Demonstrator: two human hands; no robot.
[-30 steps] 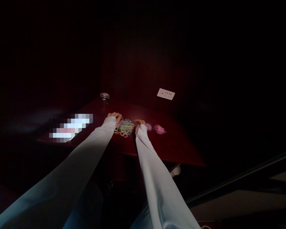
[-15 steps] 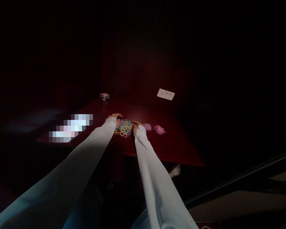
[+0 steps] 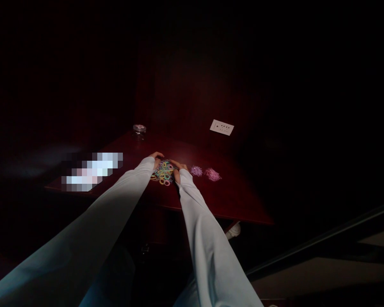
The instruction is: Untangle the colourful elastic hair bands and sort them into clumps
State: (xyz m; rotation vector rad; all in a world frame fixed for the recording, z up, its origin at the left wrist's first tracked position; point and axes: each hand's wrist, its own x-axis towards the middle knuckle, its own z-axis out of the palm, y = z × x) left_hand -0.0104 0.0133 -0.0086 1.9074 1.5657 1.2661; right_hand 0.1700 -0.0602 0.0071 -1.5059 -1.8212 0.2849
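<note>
A pile of small coloured elastic hair ties [image 3: 165,174], in yellow, green, pink and purple, lies on the dark red table [image 3: 208,202]. My left hand [image 3: 156,158] curves round the pile's far left edge, fingers apart and nothing visible in it. At the right edge, my right hand [image 3: 179,166] touches the pile with its fingers stretched out over it. Its palm side is partly hidden by the hand itself. Just right of this hand sit a small heap of purple bands [image 3: 196,171] and a heap of pink bands [image 3: 213,174].
A clear lidded jar [image 3: 139,131] stands at the table's back left. A bright, pixelated flat object [image 3: 92,170] lies on the left side. On the wall behind is a white socket plate [image 3: 222,127]. The surroundings are very dark.
My right hand has shifted slightly left, its fingers reaching further over the pile. My left hand stays at the pile's left edge. The view has moved a little.
</note>
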